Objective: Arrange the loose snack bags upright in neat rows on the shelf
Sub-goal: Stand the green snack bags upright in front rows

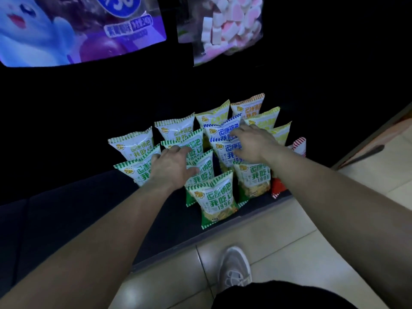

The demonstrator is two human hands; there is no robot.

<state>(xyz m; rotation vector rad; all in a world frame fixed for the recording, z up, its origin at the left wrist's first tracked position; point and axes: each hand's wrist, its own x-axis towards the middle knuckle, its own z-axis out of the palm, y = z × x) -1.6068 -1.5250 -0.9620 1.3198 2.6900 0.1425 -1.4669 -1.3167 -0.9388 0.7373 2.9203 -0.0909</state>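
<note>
Several small snack bags stand upright in rows on a low dark shelf (89, 215). Most are green-striped, such as the front bag (214, 197); behind them stand blue-striped bags (223, 132), yellow ones (263, 119) and an orange one (249, 105). A red bag (299, 144) stands at the right end. My left hand (171, 166) rests with spread fingers on the tops of the green bags in the left rows. My right hand (252, 143) lies with straight fingers on a blue-striped bag in the middle rows.
The shelf's left part is dark and bare. Above hang a blue-and-purple package (78, 30) and a bag of pink-and-white marshmallows (227, 25). Pale floor tiles (289, 241) and my grey shoe (236, 266) lie below the shelf's front edge.
</note>
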